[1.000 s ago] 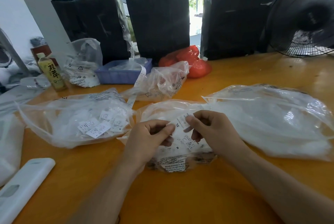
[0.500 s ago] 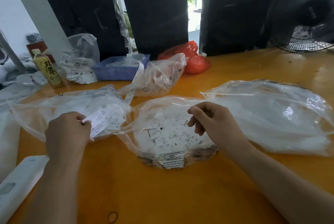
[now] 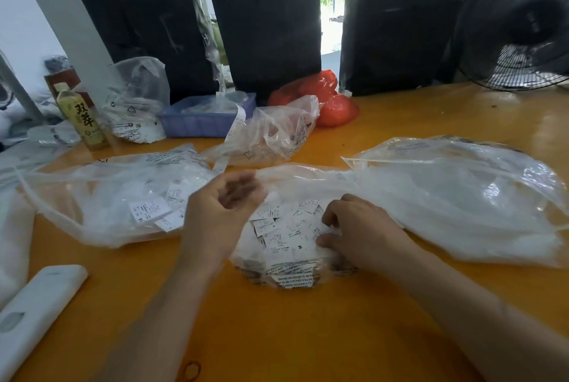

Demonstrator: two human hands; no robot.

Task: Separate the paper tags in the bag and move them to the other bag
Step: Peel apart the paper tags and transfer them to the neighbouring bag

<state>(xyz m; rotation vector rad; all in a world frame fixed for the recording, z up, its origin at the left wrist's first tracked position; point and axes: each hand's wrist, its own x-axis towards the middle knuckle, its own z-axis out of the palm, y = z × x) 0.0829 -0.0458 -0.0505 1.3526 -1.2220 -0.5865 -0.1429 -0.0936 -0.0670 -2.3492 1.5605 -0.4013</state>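
Paper tags (image 3: 286, 229) under right hand (image 3: 358, 232) — left hand (image 3: 223, 207) just beside

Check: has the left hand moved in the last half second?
Yes. The left hand has swung right, off the left bag and back toward the middle bag, empty now.

You're working with two hands: left hand (image 3: 221, 212), right hand (image 3: 357, 230). Three big clear bags are lying across the near table: left bag (image 3: 92, 197), middle bag (image 3: 292, 277), right bag (image 3: 462, 197). Paper tags (image 3: 286, 227) are piling in the middle bag, too many and too overlapped to count; roughly four more tags (image 3: 149, 209) are showing in the left bag. Farther back you're seeing two smaller crumpled clear bags (image 3: 277, 132), one blue tray (image 3: 200, 123), one bottle (image 3: 81, 116), one red bag (image 3: 326, 98), three black wrapped bundles (image 3: 268, 27), one fan (image 3: 523, 21). One white case (image 3: 34, 314) is lying near left, one rubber band (image 3: 192, 371) near edge.
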